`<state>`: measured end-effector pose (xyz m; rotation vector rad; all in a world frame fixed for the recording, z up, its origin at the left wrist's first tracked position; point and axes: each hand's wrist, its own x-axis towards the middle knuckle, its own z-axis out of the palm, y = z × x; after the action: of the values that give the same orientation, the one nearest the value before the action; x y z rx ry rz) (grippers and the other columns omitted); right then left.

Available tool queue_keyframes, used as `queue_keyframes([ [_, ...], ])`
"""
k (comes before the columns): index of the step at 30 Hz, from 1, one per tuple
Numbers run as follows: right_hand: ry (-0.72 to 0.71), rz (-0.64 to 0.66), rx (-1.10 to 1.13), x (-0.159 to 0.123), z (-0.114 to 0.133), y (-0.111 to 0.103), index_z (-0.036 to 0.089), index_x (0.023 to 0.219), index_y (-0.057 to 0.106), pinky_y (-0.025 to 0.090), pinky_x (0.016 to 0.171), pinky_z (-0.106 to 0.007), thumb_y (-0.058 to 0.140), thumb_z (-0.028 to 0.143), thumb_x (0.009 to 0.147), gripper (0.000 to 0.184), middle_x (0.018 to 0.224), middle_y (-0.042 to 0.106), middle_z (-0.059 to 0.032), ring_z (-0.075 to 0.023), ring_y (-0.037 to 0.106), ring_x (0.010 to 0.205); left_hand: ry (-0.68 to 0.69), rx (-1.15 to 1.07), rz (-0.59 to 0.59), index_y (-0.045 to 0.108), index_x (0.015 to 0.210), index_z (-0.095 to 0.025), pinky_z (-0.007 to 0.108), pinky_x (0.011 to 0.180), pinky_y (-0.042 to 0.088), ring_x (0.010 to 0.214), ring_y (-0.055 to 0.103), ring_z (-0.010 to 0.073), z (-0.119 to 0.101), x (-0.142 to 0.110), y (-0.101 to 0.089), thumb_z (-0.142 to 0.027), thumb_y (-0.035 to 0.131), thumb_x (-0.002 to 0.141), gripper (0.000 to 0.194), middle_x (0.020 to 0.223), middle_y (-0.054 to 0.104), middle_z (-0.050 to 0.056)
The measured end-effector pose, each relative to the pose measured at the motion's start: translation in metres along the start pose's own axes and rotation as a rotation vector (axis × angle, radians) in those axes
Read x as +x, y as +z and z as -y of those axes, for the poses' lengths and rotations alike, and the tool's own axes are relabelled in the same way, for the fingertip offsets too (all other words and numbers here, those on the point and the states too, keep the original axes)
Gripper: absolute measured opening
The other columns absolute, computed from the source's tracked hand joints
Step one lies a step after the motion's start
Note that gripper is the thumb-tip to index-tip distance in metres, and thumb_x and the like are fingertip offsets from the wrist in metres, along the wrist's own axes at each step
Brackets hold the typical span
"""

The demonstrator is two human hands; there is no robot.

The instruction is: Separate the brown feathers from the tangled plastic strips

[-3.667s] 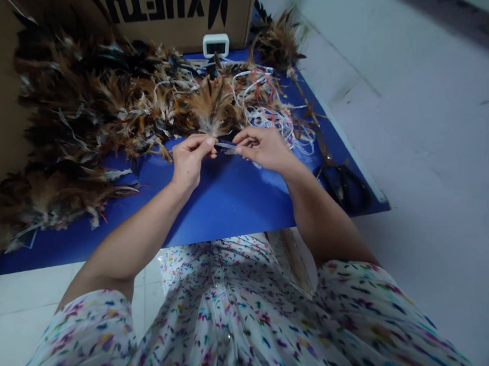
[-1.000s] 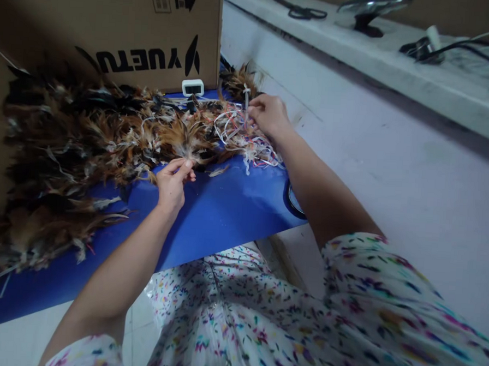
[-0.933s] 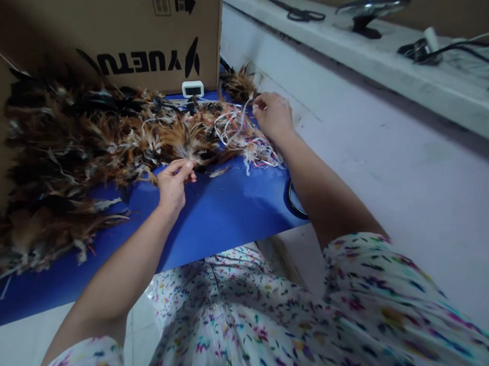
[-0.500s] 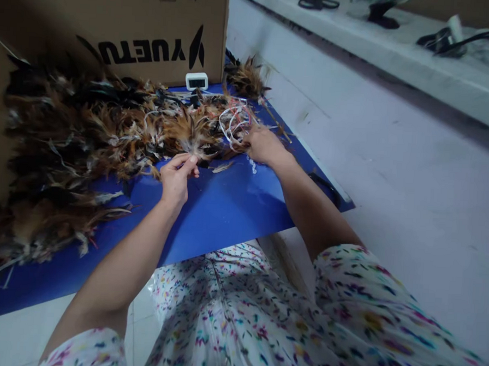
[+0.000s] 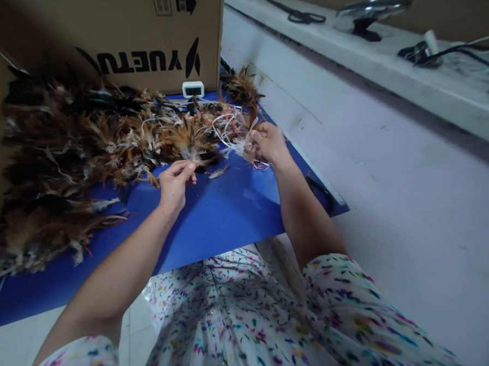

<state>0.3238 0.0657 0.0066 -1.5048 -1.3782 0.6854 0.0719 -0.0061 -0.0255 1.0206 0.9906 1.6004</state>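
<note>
Left hand [image 5: 174,187] pinches feathers [image 5: 190,142], blue tabletop [image 5: 226,209] stretching to the near edge [image 5: 220,251].

White garment [image 5: 220,329] — small multicoloured print, perhaps floral — short, loose sleeves [image 5: 356,309].

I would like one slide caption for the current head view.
Left hand pinching a brown feather bunch, right hand beside tangled white-and-red strings, above a blue tabletop.

I take this for a small craft workroom: I see feathers [image 5: 112,124] heaped across a blue worktop [image 5: 226,209], tangled string [image 5: 230,141] among them, a big cardboard box [image 5: 154,33] behind and scissors [image 5: 305,17] on a ledge [image 5: 358,53].
</note>
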Motion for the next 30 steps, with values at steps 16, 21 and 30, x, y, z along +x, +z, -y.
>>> queue_keyframes([
  [16, -0.024, 0.072, -0.155, -0.021, 0.014, -0.017, 0.023, 0.089, 0.057, 0.041, 0.05, -0.025, 0.055, 0.015, 0.084, 0.01, 0.058, 0.055, 0.0049, -0.0134, 0.058, 0.049, -0.014, 0.013, -0.004, 0.075, 0.065, -0.015, 0.019, 0.043, 0.044, 0.048, 0.052, 0.0043, 0.0, 0.0, 0.001, -0.034, 0.089, 0.058, 0.024, 0.077, 0.064, 0.001],
  [21, -0.189, 0.185, -0.567, -0.041, 0.045, -0.045, 0.018, 0.085, 0.068, 0.041, 0.06, -0.026, 0.058, 0.009, 0.074, 0.017, 0.062, 0.06, 0.0017, -0.0133, 0.056, 0.061, -0.008, -0.003, -0.013, 0.074, 0.065, -0.016, 0.019, 0.043, 0.044, 0.048, 0.052, 0.0038, 0.0, 0.001, 0.0, -0.035, 0.09, 0.057, 0.026, 0.08, 0.064, 0.001],
  [30, -0.062, 0.466, -0.256, -0.062, 0.077, -0.085, 0.019, 0.085, 0.067, 0.031, 0.045, -0.021, 0.071, 0.019, 0.08, 0.007, 0.05, 0.052, 0.0075, -0.0054, 0.042, 0.041, 0.016, 0.009, -0.013, 0.073, 0.069, -0.015, 0.019, 0.044, 0.043, 0.05, 0.051, 0.0039, -0.003, 0.0, 0.001, -0.035, 0.087, 0.061, 0.025, 0.08, 0.066, 0.001],
])
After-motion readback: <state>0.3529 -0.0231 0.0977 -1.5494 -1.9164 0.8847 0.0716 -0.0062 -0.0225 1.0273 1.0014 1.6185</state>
